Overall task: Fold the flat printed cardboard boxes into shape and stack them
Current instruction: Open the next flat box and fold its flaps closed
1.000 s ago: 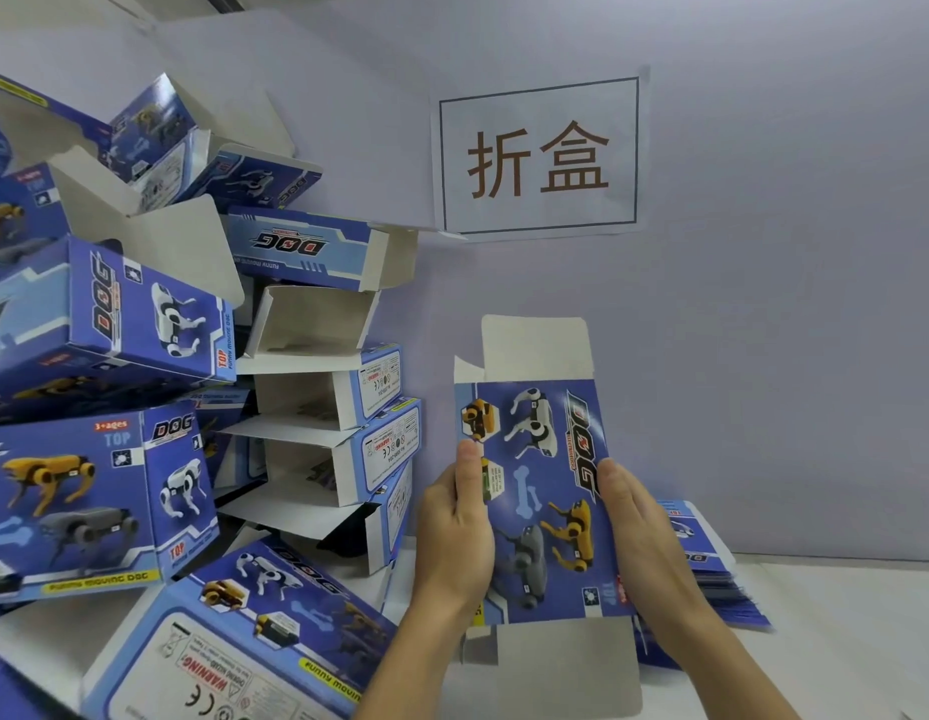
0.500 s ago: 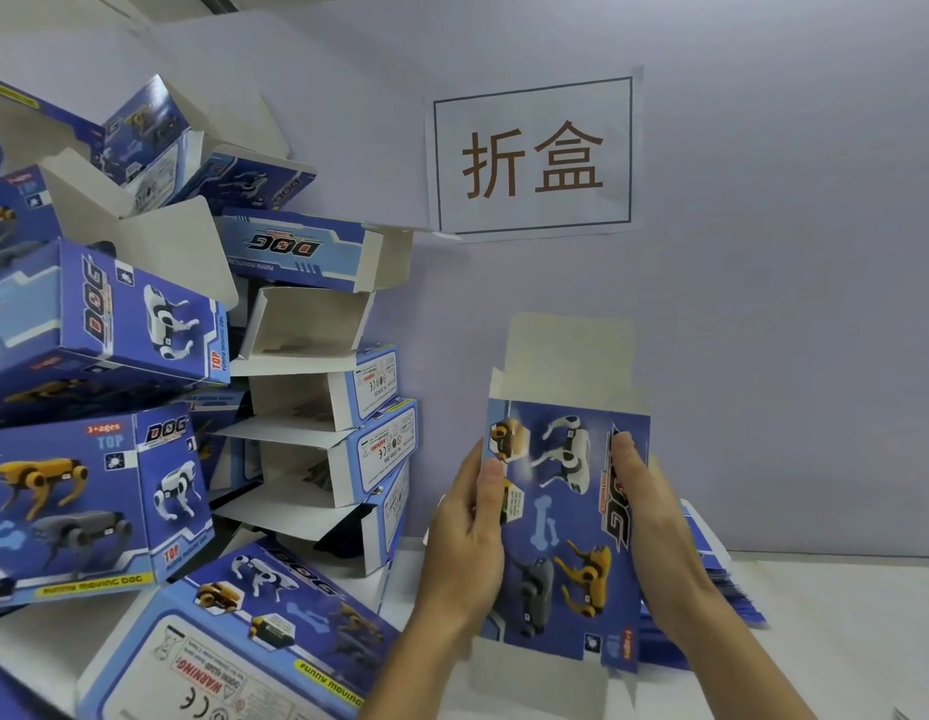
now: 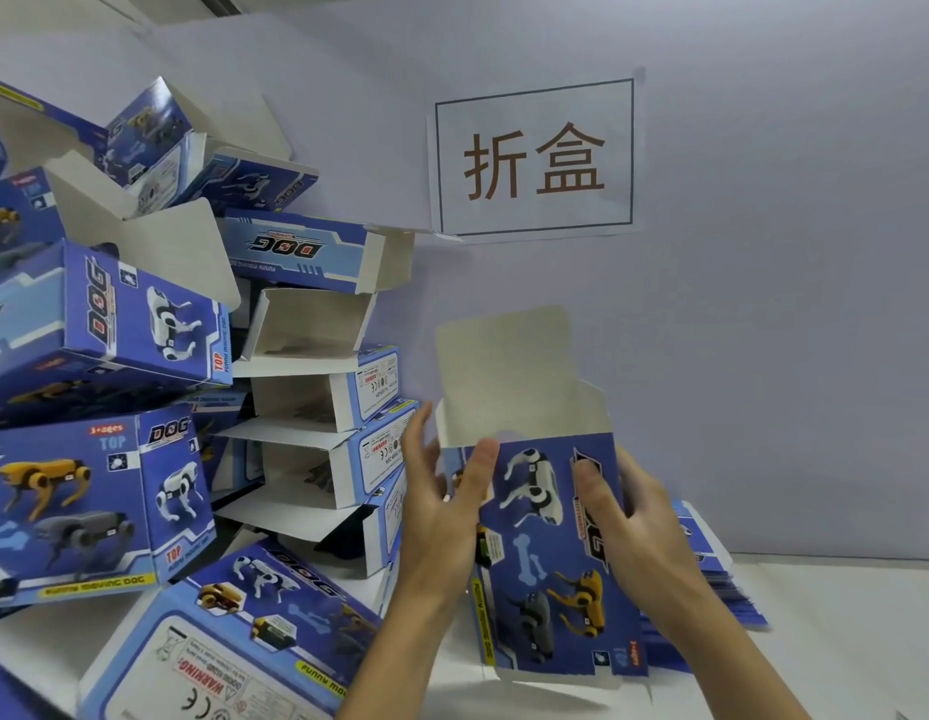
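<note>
I hold a blue printed dog box [image 3: 540, 543] upright over the white table [image 3: 841, 641]. It is opened into a sleeve, with its plain top flap [image 3: 504, 366] standing up and the top end open. My left hand [image 3: 441, 517] holds its left edge, thumb on the front face and fingers stretched along the left side. On the right edge my right hand [image 3: 634, 522] grips with the thumb on the front and the fingers behind. A stack of flat boxes [image 3: 712, 579] lies on the table behind my right hand.
A tall, loose pile of folded boxes [image 3: 156, 459] fills the left, many with open flaps, reaching close to my left hand. One folded box [image 3: 234, 652] lies at the bottom left. A paper sign [image 3: 535, 158] hangs on the wall.
The box went from flat to opened out into a sleeve and shifted right. My hands moved from its lower edges up to its upper sides.
</note>
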The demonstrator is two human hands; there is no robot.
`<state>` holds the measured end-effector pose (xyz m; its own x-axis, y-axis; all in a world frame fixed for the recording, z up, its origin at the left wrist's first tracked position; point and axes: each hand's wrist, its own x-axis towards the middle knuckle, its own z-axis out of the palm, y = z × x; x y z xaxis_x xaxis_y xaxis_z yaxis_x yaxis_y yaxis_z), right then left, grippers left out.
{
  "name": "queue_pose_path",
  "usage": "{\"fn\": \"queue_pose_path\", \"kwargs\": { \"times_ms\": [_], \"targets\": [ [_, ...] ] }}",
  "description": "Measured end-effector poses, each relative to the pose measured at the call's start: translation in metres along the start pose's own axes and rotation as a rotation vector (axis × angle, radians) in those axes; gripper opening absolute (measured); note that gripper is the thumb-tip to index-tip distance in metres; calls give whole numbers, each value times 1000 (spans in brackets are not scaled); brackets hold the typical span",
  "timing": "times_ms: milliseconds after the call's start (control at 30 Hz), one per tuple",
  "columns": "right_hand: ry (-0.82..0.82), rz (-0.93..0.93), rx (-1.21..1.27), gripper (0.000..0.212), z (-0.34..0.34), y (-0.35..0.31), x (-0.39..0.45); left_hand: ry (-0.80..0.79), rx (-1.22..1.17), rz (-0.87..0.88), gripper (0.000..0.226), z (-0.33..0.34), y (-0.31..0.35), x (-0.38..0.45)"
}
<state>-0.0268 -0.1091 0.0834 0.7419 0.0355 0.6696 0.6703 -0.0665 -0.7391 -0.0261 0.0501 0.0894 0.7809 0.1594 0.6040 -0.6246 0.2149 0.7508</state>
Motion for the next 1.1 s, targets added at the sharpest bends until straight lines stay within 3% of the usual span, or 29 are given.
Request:
{"fn": "queue_pose_path", "kwargs": {
  "times_ms": [100,333,600,800,900,1000,1100],
  "targets": [
    [-46,33,47,61,5,0,1,62,-54,79,48,5,2,-3],
    [101,27,54,72,0,3,-2,38,-61,116,36,15,0,-9],
    [13,-66,128,53,-2,-3,0,76,34,140,71,21,0,-8],
    [8,-61,125,35,-3,-3,-1,77,232,194,54,18,1,-8],
    [-25,-50,142,35,-7,-7,-1,44,202,146,50,17,4,-8],
    [-107,-13,185,28,-11,-12,1,25,222,47,57,15,7,-4],
    [-101,29,150,39,-11,-21,4,42,145,5,63,14,10,-4]
  ]
}}
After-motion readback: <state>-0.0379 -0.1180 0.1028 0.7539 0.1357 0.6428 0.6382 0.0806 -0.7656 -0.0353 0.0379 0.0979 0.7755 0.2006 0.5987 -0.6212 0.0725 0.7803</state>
